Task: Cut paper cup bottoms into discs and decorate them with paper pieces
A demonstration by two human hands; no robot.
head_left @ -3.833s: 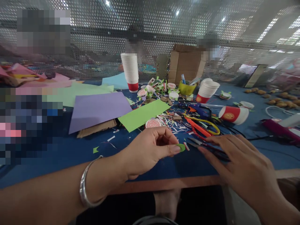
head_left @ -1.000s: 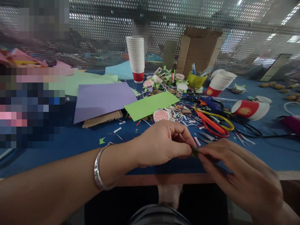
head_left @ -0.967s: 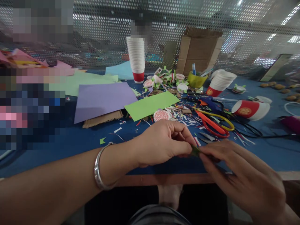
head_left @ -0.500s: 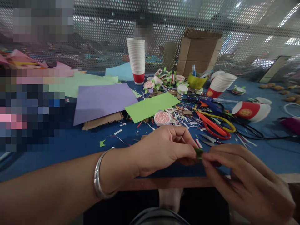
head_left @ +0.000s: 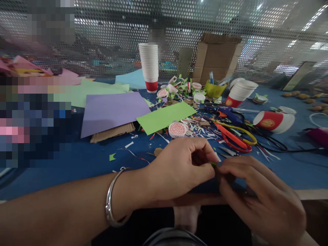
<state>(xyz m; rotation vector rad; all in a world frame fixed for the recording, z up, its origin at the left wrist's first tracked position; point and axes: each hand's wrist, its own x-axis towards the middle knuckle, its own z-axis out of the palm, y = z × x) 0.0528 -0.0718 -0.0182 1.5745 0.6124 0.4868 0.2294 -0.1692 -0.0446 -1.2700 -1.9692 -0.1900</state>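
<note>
Between the fingertips of both hands is a small green paper piece [head_left: 213,164], mostly covered by the fingers. My left hand [head_left: 183,167], with a silver bangle on its wrist, pinches the piece between thumb and index finger. From the right, my right hand [head_left: 258,188] closes thumb and fingers on its other end. Just behind the hands lie scissors [head_left: 234,138] with red and yellow handles, their blades pointing toward the fingers. A round disc with a red pattern [head_left: 177,130] rests beyond my left hand, by a bright green paper strip [head_left: 166,117].
Purple paper [head_left: 115,111] lies on cardboard [head_left: 112,132] at left. A tall paper cup stack [head_left: 149,66] stands at the back, beside small leafed paper discs [head_left: 200,97]. A red cup [head_left: 274,122] lies on its side at right. Paper scraps litter the blue table [head_left: 87,157].
Both hands have shifted slightly, and the right hand has moved a little left. The green piece has turned and now shows only a thin edge.
</note>
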